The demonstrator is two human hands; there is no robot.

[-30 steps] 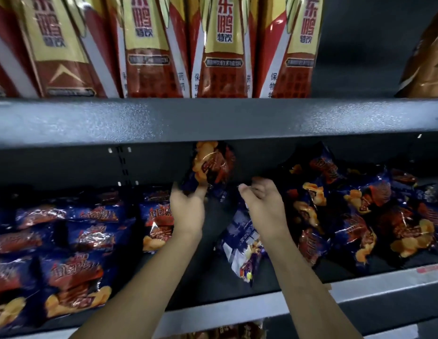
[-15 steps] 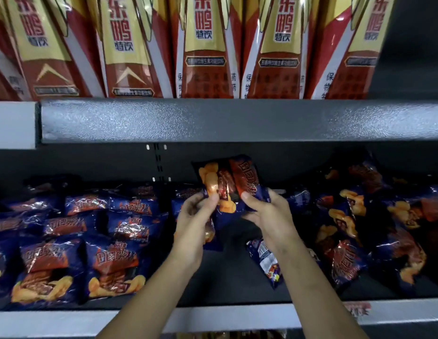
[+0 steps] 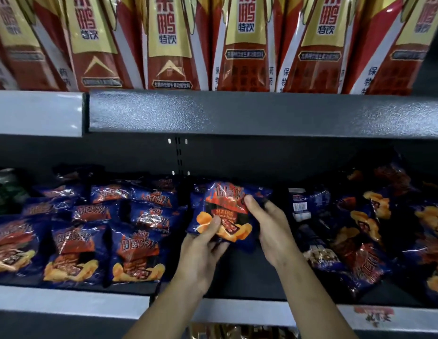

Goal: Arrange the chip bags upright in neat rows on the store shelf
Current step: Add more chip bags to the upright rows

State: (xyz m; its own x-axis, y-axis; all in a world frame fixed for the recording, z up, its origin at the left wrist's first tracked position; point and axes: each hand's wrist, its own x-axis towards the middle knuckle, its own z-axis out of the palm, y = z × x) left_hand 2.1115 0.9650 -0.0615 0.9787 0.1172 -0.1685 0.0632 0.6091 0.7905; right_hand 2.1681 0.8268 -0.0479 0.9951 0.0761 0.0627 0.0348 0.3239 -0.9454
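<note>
Forearms rise from six o'clock of the view, crossing the pale front lip of the store shelf (image 3: 66, 302). The left hand (image 3: 200, 250) grips the lower left corner of a blue chip bag (image 3: 225, 209): its thumb lies across the printed chips on the face, and the other fingers are curled behind. The right hand (image 3: 274, 231) holds the bag's edge at three o'clock, with the thumb pressed on the front beside the red banner and the fingers wrapped round the back. The bag is roughly upright and faces the camera. It sits mid-shelf, at the centre of the view. The hands hide its base, so I cannot tell whether it touches the shelf floor.

At nine o'clock of the held bag, matching bags stand in tidy rows (image 3: 137, 260), faces forward, several deep. At three o'clock lies a jumbled heap of bags (image 3: 359, 241), tilted every way. One bag (image 3: 299, 206) in it shows its barcode side.

Farther back, a slotted upright (image 3: 178, 155) runs up the dark rear panel. At the far nine o'clock edge sits a dark green pack (image 3: 7, 192). At twelve o'clock the grey upper shelf (image 3: 237, 111) carries red and gold cartons (image 3: 244, 45) standing side by side.
</note>
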